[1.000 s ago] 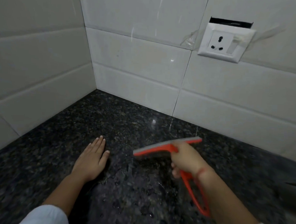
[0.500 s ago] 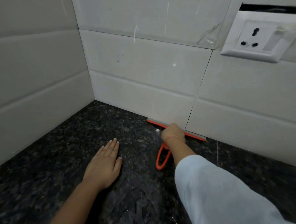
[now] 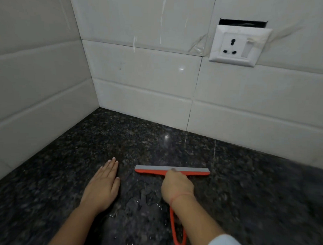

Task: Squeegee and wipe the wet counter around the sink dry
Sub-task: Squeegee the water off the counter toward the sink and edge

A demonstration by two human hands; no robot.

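Head view: squeegee point(image 3: 171, 171) pulled back from backsplash point(image 3: 143, 103), stroke underway.
Right hand point(image 3: 177, 187) grips it; left hand point(image 3: 101, 184) flat on wet counter point(image 3: 246, 180).

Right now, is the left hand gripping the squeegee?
No, the left hand lies flat on the counter; the right hand grips the squeegee.

My left hand point(image 3: 103, 186) lies flat on the desk point(image 3: 246, 189), fingers point(image 3: 111, 166) pointing toward the back wall point(image 3: 144, 70). Just to its right, my right hand point(image 3: 177, 187) holds the squeegee point(image 3: 171, 171). Its blade point(image 3: 190, 169) lies crosswise on the desk ahead of my knuckles, and its handle point(image 3: 178, 238) runs back under my wrist. The left wall point(image 3: 34, 77) meets the back wall ahead and to my left. The socket point(image 3: 239, 46) sits on the back wall, above and right of the blade.
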